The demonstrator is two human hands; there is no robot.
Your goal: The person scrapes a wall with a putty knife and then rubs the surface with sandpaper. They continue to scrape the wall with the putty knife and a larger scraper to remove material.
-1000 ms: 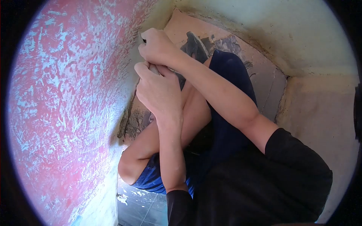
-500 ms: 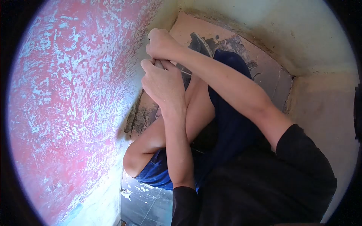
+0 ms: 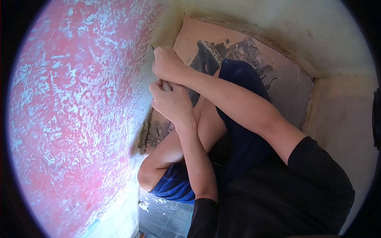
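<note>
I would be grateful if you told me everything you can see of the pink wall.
The pink wall stands upright along the left of the picture and looks like painted plaster. It is heavily mottled with bluish white, which gives it a worn look. Towards its far end and its foot it turns pale, and the lower part is brightly lit. The right hand and left hand are close to its far end; whether they touch it cannot be told.
</note>
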